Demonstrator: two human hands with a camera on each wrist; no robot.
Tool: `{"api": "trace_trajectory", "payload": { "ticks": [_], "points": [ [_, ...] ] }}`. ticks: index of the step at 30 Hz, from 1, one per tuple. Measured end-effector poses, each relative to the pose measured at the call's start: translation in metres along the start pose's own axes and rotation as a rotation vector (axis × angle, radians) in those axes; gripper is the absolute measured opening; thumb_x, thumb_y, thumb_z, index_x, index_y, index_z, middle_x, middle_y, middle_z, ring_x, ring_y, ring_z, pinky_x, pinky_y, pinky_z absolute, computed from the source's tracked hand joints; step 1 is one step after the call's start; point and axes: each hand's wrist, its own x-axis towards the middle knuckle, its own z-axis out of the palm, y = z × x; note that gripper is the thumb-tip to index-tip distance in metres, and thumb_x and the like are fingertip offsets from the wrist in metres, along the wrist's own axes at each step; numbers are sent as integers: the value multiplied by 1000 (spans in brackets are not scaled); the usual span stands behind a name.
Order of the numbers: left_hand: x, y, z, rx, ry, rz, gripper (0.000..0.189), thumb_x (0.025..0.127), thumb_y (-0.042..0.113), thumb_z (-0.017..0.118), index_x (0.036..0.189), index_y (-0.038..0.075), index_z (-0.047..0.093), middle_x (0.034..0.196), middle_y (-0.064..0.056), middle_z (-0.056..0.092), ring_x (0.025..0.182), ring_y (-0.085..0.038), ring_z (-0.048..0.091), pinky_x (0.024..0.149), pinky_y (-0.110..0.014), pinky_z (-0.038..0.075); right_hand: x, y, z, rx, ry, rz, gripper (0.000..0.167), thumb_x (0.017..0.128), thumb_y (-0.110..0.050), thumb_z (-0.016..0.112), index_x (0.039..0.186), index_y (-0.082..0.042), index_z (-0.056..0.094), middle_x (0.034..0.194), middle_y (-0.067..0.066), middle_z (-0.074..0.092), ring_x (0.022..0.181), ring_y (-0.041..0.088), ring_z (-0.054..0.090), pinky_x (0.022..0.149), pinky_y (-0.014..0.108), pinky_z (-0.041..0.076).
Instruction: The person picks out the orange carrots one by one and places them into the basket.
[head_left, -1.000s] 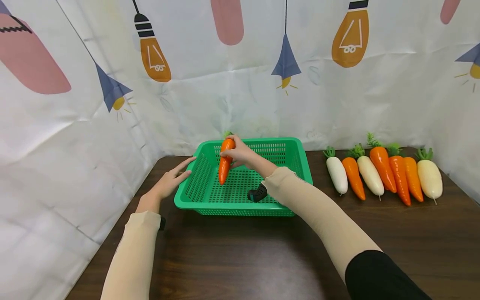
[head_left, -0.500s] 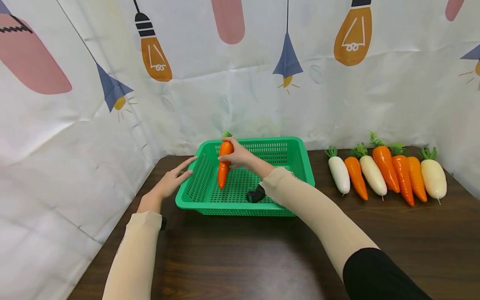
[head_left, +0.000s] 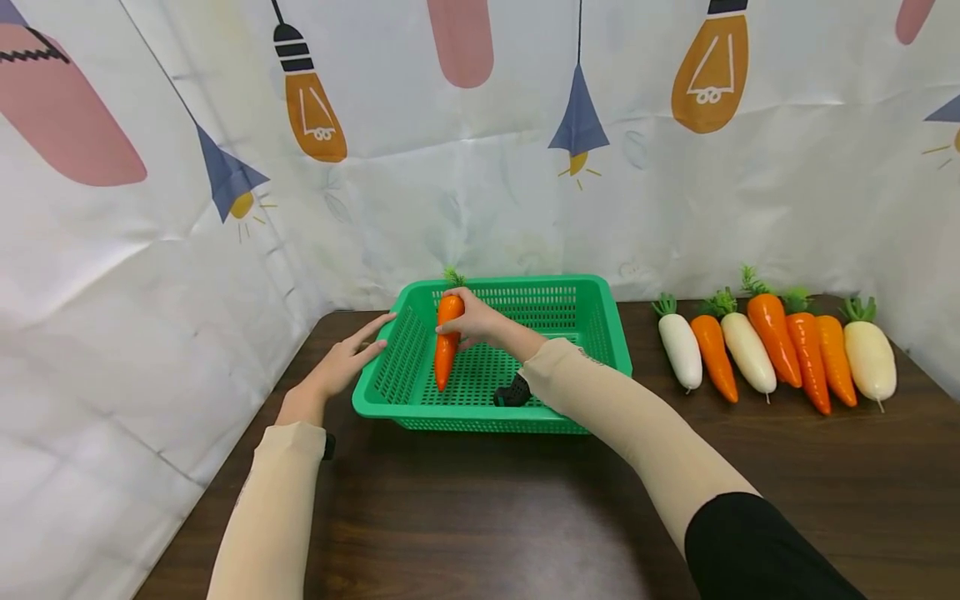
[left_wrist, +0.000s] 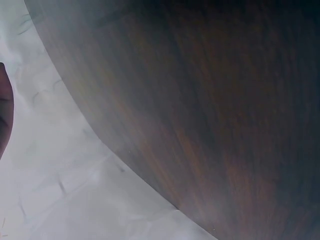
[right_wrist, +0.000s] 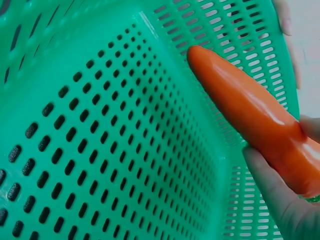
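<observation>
The right hand (head_left: 476, 319) is grasping an orange carrot (head_left: 446, 354), thumb and fingers pinching its upper body. Just above this grip the carrot's green top is showing, while its tapered tip is pointing down below the fingers, inside a green basket (head_left: 480, 412) that is surrounding the held carrot; whether the tip is touching the basket floor cannot be told. Just behind the grip, at the wrist, a small black device (head_left: 512, 392) is hanging over the basket. Left of the grip, the left hand (head_left: 337, 367) is holding nothing, its outstretched fingers resting at the basket's left rim. Well apart to the grip's right, four more carrots (head_left: 808, 362) and three white radishes (head_left: 748, 352) are lying side by side on a dark wooden table (head_left: 480, 508). Beyond the grip, a white printed curtain (head_left: 487, 208) is hanging.
</observation>
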Motion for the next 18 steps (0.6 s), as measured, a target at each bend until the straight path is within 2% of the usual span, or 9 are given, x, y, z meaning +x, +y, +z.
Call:
{"api": "trace_trajectory", "payload": {
  "ticks": [7,18],
  "points": [
    [0,2,0,0,-6,-6,59,112,40,41,166,27,21,168,-20,19,140,-55,36,107,-75,31,1,5,-1,-29,-25,28,69,99,4,64,158,-12,33,149,26,38,118,50,61,96,54,55],
    [0,3,0,-11,-3,-6,59,112,40,41,166,28,21,168,-19,19,140,-54,35,107,-76,29,2,10,-3,-194,-75,37,69,100,3,63,160,-13,33,145,28,45,109,44,67,96,51,56]
  ]
}}
